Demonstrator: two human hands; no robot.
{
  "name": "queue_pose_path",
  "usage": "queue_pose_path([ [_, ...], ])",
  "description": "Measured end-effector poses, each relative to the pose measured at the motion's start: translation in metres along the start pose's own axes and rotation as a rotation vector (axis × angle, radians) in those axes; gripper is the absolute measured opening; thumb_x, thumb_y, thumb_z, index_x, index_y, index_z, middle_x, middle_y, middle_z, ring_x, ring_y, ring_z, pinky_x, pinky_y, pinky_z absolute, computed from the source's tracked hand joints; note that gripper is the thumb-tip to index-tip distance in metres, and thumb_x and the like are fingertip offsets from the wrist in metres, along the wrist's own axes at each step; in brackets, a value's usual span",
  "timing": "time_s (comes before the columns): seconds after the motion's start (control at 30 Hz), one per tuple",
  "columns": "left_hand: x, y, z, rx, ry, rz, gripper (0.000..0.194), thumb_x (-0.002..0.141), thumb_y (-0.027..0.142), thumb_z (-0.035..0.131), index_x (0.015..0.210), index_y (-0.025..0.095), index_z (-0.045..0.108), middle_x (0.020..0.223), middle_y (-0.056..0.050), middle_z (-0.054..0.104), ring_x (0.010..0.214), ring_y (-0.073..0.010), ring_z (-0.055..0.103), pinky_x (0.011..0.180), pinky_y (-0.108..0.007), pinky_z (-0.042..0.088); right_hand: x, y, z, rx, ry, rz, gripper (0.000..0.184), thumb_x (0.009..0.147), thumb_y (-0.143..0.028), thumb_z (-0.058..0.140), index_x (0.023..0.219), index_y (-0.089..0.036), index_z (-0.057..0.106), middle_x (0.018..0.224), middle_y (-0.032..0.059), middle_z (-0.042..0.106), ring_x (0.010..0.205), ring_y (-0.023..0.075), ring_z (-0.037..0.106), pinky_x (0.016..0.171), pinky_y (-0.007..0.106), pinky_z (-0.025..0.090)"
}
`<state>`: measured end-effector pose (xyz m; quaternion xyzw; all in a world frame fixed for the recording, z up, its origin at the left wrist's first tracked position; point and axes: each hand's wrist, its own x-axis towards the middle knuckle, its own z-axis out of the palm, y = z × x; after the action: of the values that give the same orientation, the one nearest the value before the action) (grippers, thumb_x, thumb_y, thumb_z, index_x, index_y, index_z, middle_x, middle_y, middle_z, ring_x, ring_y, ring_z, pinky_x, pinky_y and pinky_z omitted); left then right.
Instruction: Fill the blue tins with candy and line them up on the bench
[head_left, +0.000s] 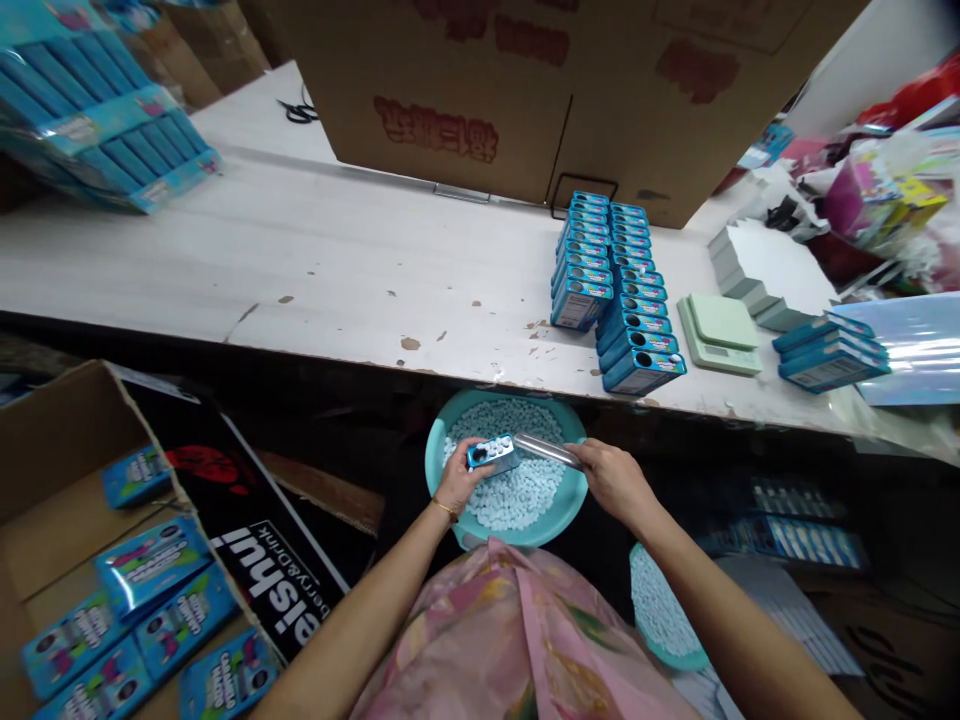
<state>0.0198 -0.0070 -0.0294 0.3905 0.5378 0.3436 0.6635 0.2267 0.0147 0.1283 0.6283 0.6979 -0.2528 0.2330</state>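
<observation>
My left hand (459, 478) is wrapped round a small blue candy box (504, 461), tilted over a turquoise basin (433, 455). White candies show at the box's opening, beside a dark gap. In my right hand (611, 478) is the handle of a metal scoop (546, 449), whose tip touches or nearly touches the box's opening. Small white candies (517, 500) fill much of the basin beneath both hands. The basin sits in front of my pink patterned apron (487, 640).
On the white table (337, 270) stand two rows of blue boxes (637, 340), a pale green scale (724, 335) and a stack of white card (772, 270). A large carton (525, 110) stands behind. An open carton (60, 480) with blue packs lies left; a second basin (664, 610) sits lower right.
</observation>
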Motion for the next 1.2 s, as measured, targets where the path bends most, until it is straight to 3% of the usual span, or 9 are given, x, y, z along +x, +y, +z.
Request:
queue_pose_path([
  [0.33,-0.002,0.005,0.003,0.136,0.007,0.065,0.034,0.058,0.014,0.059,0.092,0.017,0.051,0.081,0.000,0.058,0.076,-0.0133,0.054,0.072,-0.028,0.043,0.007,-0.049,0.000,-0.173,-0.090,-0.105,0.041,0.084,-0.015,0.025,0.118,-0.027,0.042,0.097,0.0071,0.055,0.085,0.0157,0.052,0.061,0.024,0.038],
  [0.43,-0.003,0.005,0.000,0.231,0.042,0.083,0.035,0.059,0.013,0.058,0.093,0.018,0.051,0.083,0.000,0.058,0.077,-0.0142,0.054,0.073,-0.029,0.043,0.005,-0.045,-0.005,-0.198,-0.040,-0.060,0.040,0.083,-0.016,0.026,0.118,-0.025,0.043,0.099,0.0081,0.054,0.086,0.0161,0.051,0.060,0.023,0.038],
  [0.57,-0.006,0.007,-0.005,0.359,-0.027,0.207,0.035,0.062,0.010,0.052,0.096,0.019,0.051,0.093,-0.003,0.057,0.089,-0.0169,0.053,0.079,-0.032,0.041,-0.001,-0.019,-0.006,-0.161,-0.001,0.004,0.040,0.083,-0.016,0.028,0.117,-0.029,0.044,0.098,0.0047,0.055,0.085,0.0146,0.054,0.059,0.022,0.039],
  [0.67,-0.009,0.009,-0.007,0.442,-0.035,0.245,0.036,0.062,0.009,0.049,0.096,0.019,0.051,0.093,-0.004,0.057,0.090,-0.0177,0.052,0.080,-0.033,0.041,0.006,0.000,0.011,-0.113,0.001,0.035,0.041,0.082,-0.016,0.028,0.118,-0.031,0.044,0.100,0.0027,0.055,0.085,0.0137,0.054,0.063,0.021,0.039],
  [0.77,-0.012,0.011,-0.009,0.524,0.003,0.281,0.038,0.061,0.008,0.048,0.098,0.018,0.051,0.095,-0.005,0.056,0.092,-0.0191,0.051,0.082,-0.034,0.040,0.024,0.005,0.042,-0.066,-0.028,0.049,0.041,0.081,-0.011,0.029,0.116,-0.023,0.047,0.101,0.0054,0.055,0.088,0.0141,0.053,0.069,0.021,0.039],
  [0.87,-0.015,0.016,-0.013,0.562,0.019,0.334,0.041,0.062,0.008,0.047,0.102,0.017,0.049,0.099,-0.006,0.055,0.095,-0.0194,0.049,0.085,-0.035,0.039,0.044,-0.009,0.075,-0.026,-0.101,-0.016,0.038,0.081,-0.009,0.028,0.109,-0.015,0.053,0.101,0.0093,0.056,0.090,0.0154,0.052,0.072,0.021,0.038],
  [0.97,-0.017,0.023,-0.020,0.600,0.027,0.373,0.040,0.066,0.011,0.048,0.105,0.018,0.048,0.101,-0.007,0.055,0.096,-0.0195,0.048,0.086,-0.035,0.039,0.053,-0.031,0.098,0.009,-0.148,-0.121,0.033,0.080,-0.012,0.034,0.099,-0.019,0.060,0.094,0.0059,0.060,0.083,0.0150,0.054,0.068,0.020,0.039],
  [1.1,-0.017,0.029,-0.029,0.623,0.066,0.359,0.036,0.069,0.016,0.050,0.105,0.018,0.048,0.101,-0.007,0.056,0.095,-0.0194,0.050,0.084,-0.035,0.040,0.054,-0.037,0.107,0.213,-0.230,-0.209,0.033,0.072,-0.008,0.041,0.089,-0.023,0.065,0.085,0.0015,0.064,0.081,0.0157,0.055,0.067,0.021,0.039],
  [1.2,-0.017,0.029,-0.032,0.624,0.097,0.329,0.036,0.069,0.016,0.050,0.105,0.018,0.047,0.102,-0.007,0.055,0.096,-0.0189,0.050,0.085,-0.034,0.040,0.046,-0.019,0.093,0.337,-0.248,-0.228,0.038,0.068,-0.004,0.040,0.090,-0.021,0.066,0.081,0.0017,0.063,0.080,0.0149,0.055,0.068,0.021,0.038],
])
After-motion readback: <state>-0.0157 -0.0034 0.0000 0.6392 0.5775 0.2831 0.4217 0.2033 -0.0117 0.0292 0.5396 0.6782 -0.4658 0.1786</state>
